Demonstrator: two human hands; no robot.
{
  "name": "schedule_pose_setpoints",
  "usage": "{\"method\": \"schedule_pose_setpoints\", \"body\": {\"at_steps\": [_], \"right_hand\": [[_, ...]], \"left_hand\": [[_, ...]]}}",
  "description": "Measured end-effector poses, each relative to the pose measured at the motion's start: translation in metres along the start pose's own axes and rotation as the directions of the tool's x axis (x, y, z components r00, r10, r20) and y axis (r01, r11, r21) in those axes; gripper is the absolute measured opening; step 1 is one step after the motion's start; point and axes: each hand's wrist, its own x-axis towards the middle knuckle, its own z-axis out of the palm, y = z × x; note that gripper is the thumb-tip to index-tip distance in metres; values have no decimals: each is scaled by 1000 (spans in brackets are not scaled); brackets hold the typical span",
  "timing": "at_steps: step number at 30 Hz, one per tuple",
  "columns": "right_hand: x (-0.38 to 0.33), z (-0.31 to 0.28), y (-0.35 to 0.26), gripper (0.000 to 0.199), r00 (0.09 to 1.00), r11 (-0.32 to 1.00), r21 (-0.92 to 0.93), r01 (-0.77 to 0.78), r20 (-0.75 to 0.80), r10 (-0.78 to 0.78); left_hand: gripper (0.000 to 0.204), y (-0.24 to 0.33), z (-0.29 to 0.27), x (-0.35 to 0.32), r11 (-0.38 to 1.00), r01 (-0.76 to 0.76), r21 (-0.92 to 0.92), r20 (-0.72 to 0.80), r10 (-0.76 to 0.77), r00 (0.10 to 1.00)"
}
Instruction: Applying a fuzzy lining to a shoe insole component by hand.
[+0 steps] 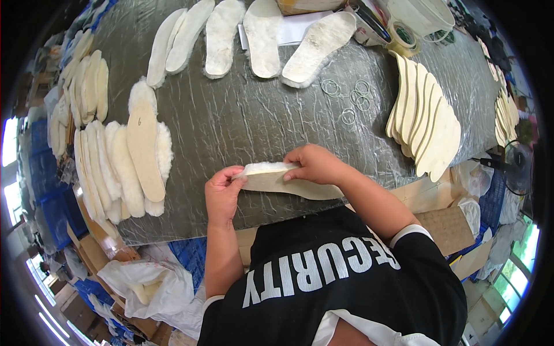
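Note:
Close to the table's near edge, I hold a fleecy insole (271, 180) with its smooth beige side toward me and white fleece showing along its far edge. My left hand (224, 187) pinches its left end between thumb and fingers. Farther along the same far edge, my right hand (311, 164) grips it, thumb on the beige side. The right end of the insole reaches out under my right wrist toward the table's edge. Whether it is one layer or two pressed together, I cannot tell.
Fleecy insoles (144, 150) lie overlapped at the left. More white insoles (222, 40) line the far side. A fanned stack of beige insoles (424, 115) is at the right. Rubber bands (348, 116) lie on the plastic-covered table (231, 115). Tape rolls (403, 36) stand at the back right.

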Motion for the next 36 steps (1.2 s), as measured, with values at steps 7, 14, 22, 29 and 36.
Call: {"method": "schedule_pose_setpoints", "body": {"at_steps": [7, 14, 22, 29, 36], "right_hand": [[2, 1, 10, 30, 983, 917, 358, -174, 122, 139], [-1, 24, 46, 35, 892, 179, 878, -444, 453, -8], [-19, 40, 35, 33, 832, 73, 839, -540, 545, -108], [-24, 47, 42, 31, 812, 27, 821, -571, 569, -134], [-29, 50, 34, 28, 831, 59, 830, -554, 556, -29]], "left_hand": [[42, 14, 12, -4, 975, 107, -195, -11, -111, 994], [74, 63, 43, -20, 420, -607, 674, 415, 465, 782], [32, 71, 51, -26, 306, -658, 688, 542, 386, 746], [29, 71, 56, -29, 336, -654, 678, 564, 334, 755], [22, 75, 82, -38, 290, -701, 651, 636, 295, 713]]}}
